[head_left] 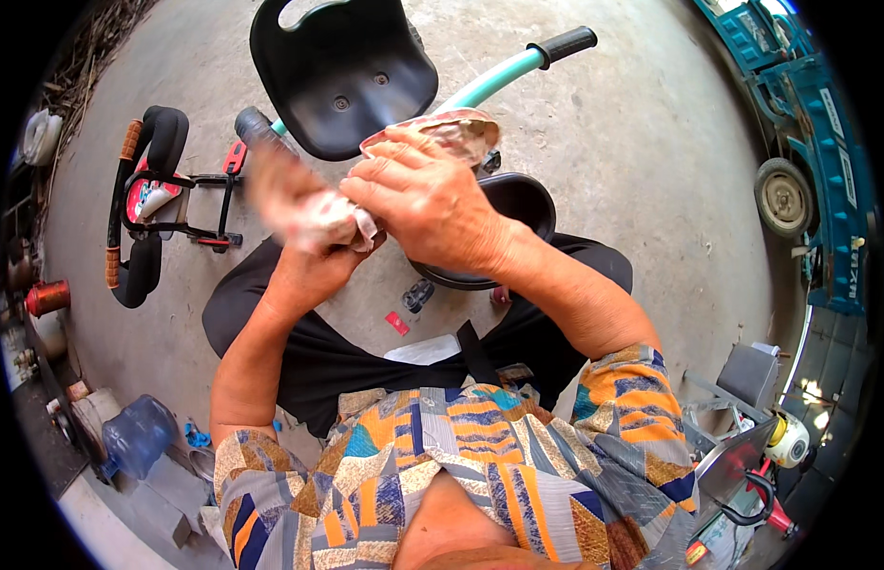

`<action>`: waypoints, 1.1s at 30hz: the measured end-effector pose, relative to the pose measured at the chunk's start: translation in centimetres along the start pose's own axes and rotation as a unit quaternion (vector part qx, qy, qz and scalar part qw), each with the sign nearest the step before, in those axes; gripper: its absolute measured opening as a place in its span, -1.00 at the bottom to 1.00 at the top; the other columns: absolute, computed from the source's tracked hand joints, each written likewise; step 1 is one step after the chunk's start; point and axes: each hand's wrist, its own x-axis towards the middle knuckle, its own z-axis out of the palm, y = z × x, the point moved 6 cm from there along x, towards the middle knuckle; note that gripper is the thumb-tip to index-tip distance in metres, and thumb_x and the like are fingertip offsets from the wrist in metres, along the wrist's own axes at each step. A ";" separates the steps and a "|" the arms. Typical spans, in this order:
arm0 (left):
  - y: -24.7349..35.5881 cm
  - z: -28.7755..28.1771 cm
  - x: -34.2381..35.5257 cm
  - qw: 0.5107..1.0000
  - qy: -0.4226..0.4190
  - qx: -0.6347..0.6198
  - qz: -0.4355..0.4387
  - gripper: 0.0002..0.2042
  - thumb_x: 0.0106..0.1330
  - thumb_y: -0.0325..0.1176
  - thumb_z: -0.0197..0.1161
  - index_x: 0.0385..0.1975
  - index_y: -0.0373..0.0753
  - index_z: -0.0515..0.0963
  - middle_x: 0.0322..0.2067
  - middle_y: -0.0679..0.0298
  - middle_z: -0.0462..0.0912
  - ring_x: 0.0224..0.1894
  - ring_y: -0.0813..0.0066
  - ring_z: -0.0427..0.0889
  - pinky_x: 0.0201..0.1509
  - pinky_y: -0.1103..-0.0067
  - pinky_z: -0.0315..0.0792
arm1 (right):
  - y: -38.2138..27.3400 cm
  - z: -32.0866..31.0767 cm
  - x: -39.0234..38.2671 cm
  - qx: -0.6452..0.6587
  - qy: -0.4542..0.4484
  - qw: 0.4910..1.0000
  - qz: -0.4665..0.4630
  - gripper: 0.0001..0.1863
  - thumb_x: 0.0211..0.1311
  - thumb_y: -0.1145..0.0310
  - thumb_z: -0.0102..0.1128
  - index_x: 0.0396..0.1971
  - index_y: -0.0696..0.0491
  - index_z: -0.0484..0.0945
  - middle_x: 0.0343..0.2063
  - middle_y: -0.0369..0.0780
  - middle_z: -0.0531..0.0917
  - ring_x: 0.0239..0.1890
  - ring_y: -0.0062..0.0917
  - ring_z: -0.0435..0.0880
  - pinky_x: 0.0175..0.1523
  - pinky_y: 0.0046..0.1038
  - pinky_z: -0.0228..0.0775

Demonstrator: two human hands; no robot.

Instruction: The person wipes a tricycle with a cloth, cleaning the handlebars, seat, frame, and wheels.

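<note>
Gripping a cloth (468, 139), the right hand (431, 201) has its fingers bent and close together, with little gap between them. The cloth, whitish with reddish marks, spreads past those fingertips, and a whitish bunch shows lower down, between the hands; whether both are one piece I cannot tell. The left hand (282, 201) is blurred and touches the bunch; how far its fingers are spread I cannot tell. Both hands are held above the floor (642, 133), close together, the cloth just below the black seat (342, 81) in view. A teal bar (494, 81) with a black grip slants up to the right of the seat. On the floor, between the knees, lie a small black part (418, 295) and a red packet (397, 323). Toward the floor's left edge stands a padded frame (149, 211); along its right edge stands a teal cart (832, 176).
</note>
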 end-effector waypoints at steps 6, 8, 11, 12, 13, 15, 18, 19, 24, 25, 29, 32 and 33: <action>-1.1 -0.3 -0.6 0.957 -0.057 -0.005 -0.285 -0.79 0.16 -0.35 0.33 -0.41 -0.36 0.48 -0.69 0.33 0.42 -0.63 0.65 0.35 -0.55 0.57 0.27 | 5.0 -3.6 0.0 -0.120 -0.031 0.989 0.081 -0.74 0.01 0.47 0.22 -0.22 0.01 0.61 -0.24 -0.25 0.68 0.02 -0.39 0.59 0.24 -0.23 0.24; -1.7 -0.3 -1.0 0.956 -0.076 0.008 -0.282 -0.80 0.18 -0.38 0.31 -0.34 -0.36 0.48 -0.70 0.40 0.44 -0.70 0.68 0.37 -0.65 0.67 0.21 | 7.7 -5.8 -0.7 -0.191 0.034 0.978 0.077 -0.72 -0.06 0.44 0.26 -0.25 -0.03 0.62 -0.30 -0.29 0.67 -0.02 -0.40 0.58 0.27 -0.26 0.14; -2.0 0.0 -1.1 0.948 -0.085 -0.015 -0.306 -0.80 0.19 -0.38 0.31 -0.34 -0.37 0.49 -0.69 0.40 0.46 -0.68 0.73 0.39 -0.64 0.69 0.23 | 9.0 -6.6 -1.5 -0.240 0.051 0.967 0.074 -0.70 -0.03 0.43 0.27 -0.20 0.01 0.62 -0.25 -0.25 0.67 0.02 -0.36 0.56 0.27 -0.24 0.15; -2.2 0.1 -1.3 0.945 -0.088 -0.025 -0.313 -0.80 0.19 -0.38 0.31 -0.34 -0.36 0.49 -0.69 0.40 0.46 -0.69 0.72 0.39 -0.64 0.69 0.24 | 8.6 -6.3 -1.5 -0.214 0.043 0.973 0.080 -0.69 -0.01 0.46 0.25 -0.18 0.03 0.61 -0.22 -0.23 0.67 0.04 -0.34 0.56 0.27 -0.24 0.18; -2.0 0.0 -1.2 0.945 -0.081 -0.021 -0.316 -0.79 0.17 -0.37 0.32 -0.34 -0.37 0.50 -0.68 0.38 0.45 -0.66 0.69 0.38 -0.59 0.66 0.27 | 7.8 -5.8 -1.4 -0.187 0.037 0.978 0.086 -0.69 0.02 0.48 0.24 -0.15 0.06 0.61 -0.19 -0.22 0.67 0.06 -0.31 0.56 0.28 -0.23 0.20; -1.3 -0.2 -0.8 0.945 -0.066 -0.010 -0.321 -0.76 0.14 -0.35 0.35 -0.35 -0.38 0.52 -0.67 0.33 0.43 -0.59 0.63 0.37 -0.48 0.59 0.33 | 5.4 -4.6 -1.0 -0.135 0.018 0.987 0.080 -0.71 0.06 0.51 0.19 -0.15 0.12 0.60 -0.16 -0.16 0.67 0.07 -0.25 0.56 0.29 -0.23 0.24; -1.1 -0.1 -0.4 0.976 -0.033 -0.046 -0.211 -0.71 0.14 -0.41 0.33 -0.19 -0.38 0.49 -0.47 0.26 0.58 -0.46 0.58 0.54 -0.33 0.60 0.46 | 1.7 -2.5 -1.1 -0.048 0.007 0.998 0.046 -0.73 0.05 0.48 0.15 -0.19 0.10 0.61 -0.16 -0.17 0.65 0.06 -0.28 0.58 0.27 -0.19 0.29; -1.6 0.1 -0.7 0.968 -0.057 -0.080 -0.231 -0.66 0.14 -0.44 0.32 -0.10 -0.39 0.46 -0.37 0.20 0.62 -0.39 0.54 0.61 -0.28 0.59 0.51 | 0.5 -2.1 -1.3 -0.027 0.001 0.999 0.031 -0.73 0.05 0.46 0.15 -0.19 0.09 0.61 -0.16 -0.18 0.65 0.06 -0.29 0.58 0.27 -0.18 0.30; -1.9 0.2 -1.7 0.905 0.060 -0.319 -0.274 -0.66 0.35 -0.41 0.00 0.07 -0.42 0.34 -0.33 0.12 0.65 -0.37 0.48 0.68 -0.32 0.58 0.58 | -0.3 -1.6 -1.0 -0.059 -0.019 0.998 -0.019 -0.75 0.05 0.39 0.16 -0.22 0.04 0.61 -0.15 -0.22 0.66 0.06 -0.34 0.58 0.29 -0.19 0.26; -2.9 -0.1 -1.9 0.904 0.065 -0.302 -0.298 -0.66 0.37 -0.37 -0.04 0.07 -0.43 0.34 -0.37 0.12 0.65 -0.41 0.51 0.65 -0.37 0.61 0.55 | 0.9 -1.7 -1.1 -0.065 0.012 0.998 -0.007 -0.77 0.06 0.38 0.11 -0.25 0.09 0.57 -0.20 -0.20 0.63 0.03 -0.31 0.56 0.28 -0.19 0.24; -4.1 -0.4 -2.3 0.861 0.113 -0.332 -0.369 -0.60 0.45 -0.18 -0.13 0.01 -0.44 0.36 -0.50 0.09 0.63 -0.59 0.50 0.59 -0.60 0.58 0.45 | 0.5 -1.4 -1.6 -0.050 0.012 0.999 -0.013 -0.74 0.05 0.38 0.12 -0.22 0.10 0.57 -0.16 -0.19 0.62 0.04 -0.29 0.56 0.26 -0.20 0.27; -4.0 -0.5 -2.5 0.839 0.136 -0.359 -0.385 -0.49 0.45 0.02 -0.08 -0.07 -0.43 0.44 -0.39 0.07 0.65 -0.40 0.47 0.65 -0.26 0.62 0.52 | -3.2 0.5 -2.0 0.040 -0.018 0.998 -0.046 -0.66 0.00 0.36 0.13 -0.17 0.13 0.57 -0.10 -0.13 0.58 0.08 -0.29 0.53 0.27 -0.16 0.28; -3.9 -0.5 -2.3 0.847 0.133 -0.345 -0.381 -0.47 0.44 0.05 -0.07 -0.09 -0.43 0.46 -0.36 0.10 0.64 -0.38 0.50 0.63 -0.23 0.63 0.50 | -3.9 0.9 -2.2 0.057 -0.020 0.996 -0.061 -0.66 0.00 0.35 0.14 -0.17 0.13 0.57 -0.09 -0.14 0.58 0.09 -0.29 0.53 0.28 -0.16 0.27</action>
